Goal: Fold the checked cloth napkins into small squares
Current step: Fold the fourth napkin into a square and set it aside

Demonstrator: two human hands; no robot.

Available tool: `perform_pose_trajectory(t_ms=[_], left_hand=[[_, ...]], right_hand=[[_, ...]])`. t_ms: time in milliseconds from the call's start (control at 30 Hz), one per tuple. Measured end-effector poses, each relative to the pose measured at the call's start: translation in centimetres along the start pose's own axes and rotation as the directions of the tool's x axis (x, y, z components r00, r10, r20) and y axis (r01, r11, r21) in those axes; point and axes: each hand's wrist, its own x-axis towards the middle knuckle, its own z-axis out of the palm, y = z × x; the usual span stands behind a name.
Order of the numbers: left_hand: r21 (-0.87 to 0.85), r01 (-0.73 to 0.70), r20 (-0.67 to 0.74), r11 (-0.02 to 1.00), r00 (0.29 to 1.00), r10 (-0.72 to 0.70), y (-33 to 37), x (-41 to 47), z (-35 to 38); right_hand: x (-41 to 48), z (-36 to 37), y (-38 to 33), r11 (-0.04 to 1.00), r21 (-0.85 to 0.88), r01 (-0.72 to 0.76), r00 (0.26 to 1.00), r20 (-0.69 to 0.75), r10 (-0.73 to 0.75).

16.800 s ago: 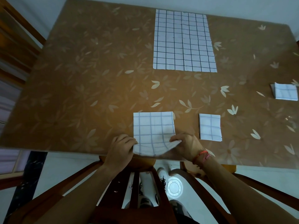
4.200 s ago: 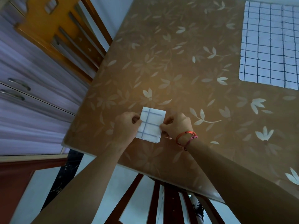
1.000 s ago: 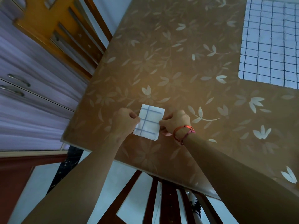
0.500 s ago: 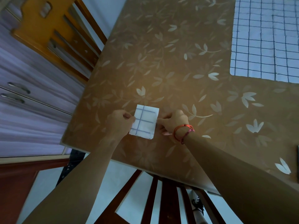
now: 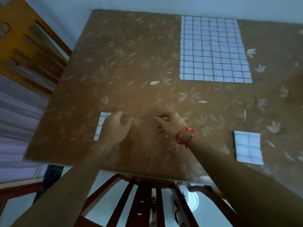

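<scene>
Near the front edge of the table (image 5: pixel 131 71), a person's left hand (image 5: pixel 114 128) and right hand (image 5: pixel 170 125) hover with fingers loosely curled, gripping nothing; the left half-hides a folded napkin (image 5: pixel 100 123) set aside at the left, a second folded square (image 5: pixel 247 147) lying right, leaving the middle free. Half a second ago both hands pinched the left one; released now, they seem bound for the flat checked napkin (image 5: pixel 213 49) beyond.

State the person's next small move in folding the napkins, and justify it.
Probably reach for the unfolded napkin at the far side and draw it closer: the left hand and right hand appear empty, and the left folded square and right folded square look finished.
</scene>
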Motion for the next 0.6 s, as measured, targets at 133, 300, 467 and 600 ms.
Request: perform_pose_trajectory(t_ms=[133,300,467,600], left_hand=[[0.060,-0.125,0.080,0.990,0.990,0.120,4.2,-1.0,2.3],[0.198,-0.289,0.153,0.937,0.953,0.262,9.8,-2.4,4.7],[0.342,-0.427,0.221,0.837,0.902,0.371,13.8,-2.1,6.6],[0.426,-0.492,0.236,0.759,0.871,0.431,16.4,-1.3,7.8]], right_hand=[[-2.6,-5.3,1.5,0.987,-0.157,0.028,0.995,-0.086,-0.041],[-1.3,-10.6,10.5,0.964,-0.242,-0.113,0.993,-0.059,0.102],[-6.3,-16.9,7.9,0.922,-0.385,-0.041,0.975,-0.219,-0.048],[-7.7,-20.3,8.3,0.874,-0.481,-0.068,0.951,-0.297,-0.090]])
